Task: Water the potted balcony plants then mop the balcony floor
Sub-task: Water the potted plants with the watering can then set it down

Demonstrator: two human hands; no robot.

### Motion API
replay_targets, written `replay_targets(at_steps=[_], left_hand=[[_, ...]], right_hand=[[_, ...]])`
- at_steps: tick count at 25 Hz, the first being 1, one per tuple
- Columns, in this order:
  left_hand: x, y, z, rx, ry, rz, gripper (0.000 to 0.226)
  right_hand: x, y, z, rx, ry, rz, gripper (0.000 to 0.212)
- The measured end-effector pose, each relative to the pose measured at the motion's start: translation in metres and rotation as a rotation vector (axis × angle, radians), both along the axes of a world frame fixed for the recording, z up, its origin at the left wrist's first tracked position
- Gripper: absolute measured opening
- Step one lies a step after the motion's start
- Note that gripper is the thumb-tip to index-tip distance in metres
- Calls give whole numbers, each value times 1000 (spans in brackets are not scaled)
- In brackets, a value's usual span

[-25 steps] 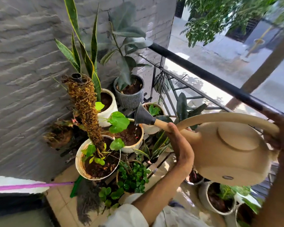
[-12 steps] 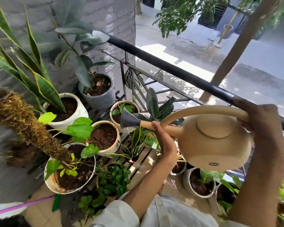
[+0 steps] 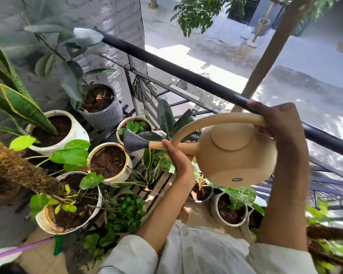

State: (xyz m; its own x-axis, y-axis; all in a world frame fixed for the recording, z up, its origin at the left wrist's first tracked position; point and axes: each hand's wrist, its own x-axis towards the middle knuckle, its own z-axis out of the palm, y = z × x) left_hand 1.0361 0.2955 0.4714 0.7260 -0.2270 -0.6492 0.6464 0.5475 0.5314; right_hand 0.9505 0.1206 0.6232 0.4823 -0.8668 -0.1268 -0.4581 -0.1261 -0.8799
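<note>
while both hands (image 3: 279, 123) hold watering can (image 3: 234, 155)

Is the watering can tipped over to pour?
Barely tipped: the watering can sits nearly level, its spout pointing sideways, and no water shows.

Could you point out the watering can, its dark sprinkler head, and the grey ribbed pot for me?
Watering can (image 3: 234, 155), head view, on its round tan body.
Sprinkler head (image 3: 134, 144), head view, on the dark cone at the spout's tip.
Grey pot (image 3: 105, 115), head view, on its ribbed outer wall.
</note>
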Motion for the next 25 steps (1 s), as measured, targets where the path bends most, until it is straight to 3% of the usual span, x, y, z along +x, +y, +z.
replay_targets(at_steps=[6,9,15,18,25], left_hand=[[2,2,-3,-34,-3,-8,81],[-1,4,-2,-24,-19,-13,74],[1,6,3,-18,-15,-20,69],[5,7,9,2,-32,-29,56],[11,12,12,43,-37,-16,51]], right_hand=[[-2,3,-2,-38,10,66,71],[-4,4,-1,-63,31,80,78],[-6,3,-2,-72,21,90,67],[-8,4,0,-59,12,90,61],[-2,10,-1,-28,9,119,64]])
